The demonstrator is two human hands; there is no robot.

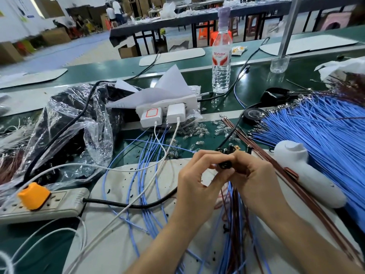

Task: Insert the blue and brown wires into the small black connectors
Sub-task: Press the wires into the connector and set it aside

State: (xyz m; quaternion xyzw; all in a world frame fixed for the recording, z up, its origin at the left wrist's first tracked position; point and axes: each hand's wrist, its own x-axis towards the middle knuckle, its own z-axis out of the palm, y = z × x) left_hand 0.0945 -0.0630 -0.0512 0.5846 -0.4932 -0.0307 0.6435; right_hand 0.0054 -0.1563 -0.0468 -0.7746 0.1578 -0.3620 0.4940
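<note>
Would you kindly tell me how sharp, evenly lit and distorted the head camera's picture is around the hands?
Head view: light is even, shadows soft; the left hand and right hand, pinching the black connector, are slightly blurred; glare streaks the clear plastic bag; wide-angle bending slants the metal pole; the far hall is smeared.
</note>
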